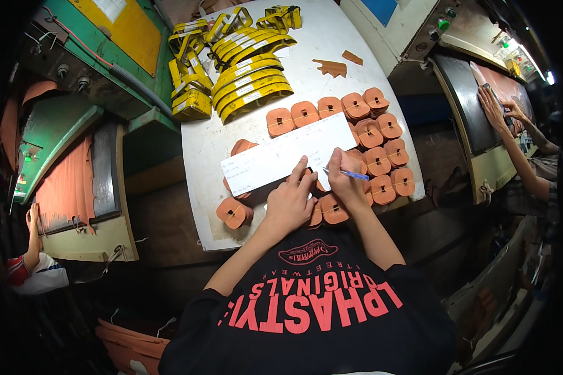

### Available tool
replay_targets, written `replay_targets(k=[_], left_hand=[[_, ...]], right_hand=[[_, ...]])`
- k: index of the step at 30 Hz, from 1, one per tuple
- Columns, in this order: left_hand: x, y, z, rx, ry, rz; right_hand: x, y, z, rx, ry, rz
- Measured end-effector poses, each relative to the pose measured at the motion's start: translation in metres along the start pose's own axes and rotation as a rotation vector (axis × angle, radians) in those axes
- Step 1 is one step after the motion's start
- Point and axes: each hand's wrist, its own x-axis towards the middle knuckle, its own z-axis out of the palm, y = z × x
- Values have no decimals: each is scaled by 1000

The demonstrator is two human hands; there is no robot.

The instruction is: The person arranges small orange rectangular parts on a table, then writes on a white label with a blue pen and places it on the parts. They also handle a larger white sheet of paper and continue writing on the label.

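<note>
A long white sheet of paper [275, 155] with handwriting lies slantwise over stacks of orange-brown leather pieces. My right hand [344, 181] grips a blue pen [355, 175], its tip at the paper's lower right part. My left hand [291, 199] rests at the sheet's near edge, fingers stretched out and the index fingertip on the paper. Rounded-square leather stacks [376, 161], each with a dark slot in the middle and a thin band round many, stand to the right and behind the sheet. One more leather stack [233, 213] sits left of my left hand.
Yellow cutting dies [251, 81] are grouped at the table's far left. Leather scraps [330, 67] lie far right on the white table [322, 31]. Machines flank both sides; one person's arm [34, 228] shows at left, another person's hands [494, 107] at right.
</note>
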Motion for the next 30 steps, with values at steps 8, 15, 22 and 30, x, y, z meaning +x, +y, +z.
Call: replay_targets(k=[8, 15, 22, 30], left_hand=[[-1, 0, -1, 9, 3, 5], [0, 0, -2, -2, -11, -2], [0, 2, -4, 5, -23, -18], [-2, -1, 0, 12, -9, 1]], right_hand=[[1, -3, -1, -5, -25, -31], [1, -6, -1, -15, -58, -23], [7, -19, -7, -28, -82, -16], [-2, -18, -16, 20, -25, 15]])
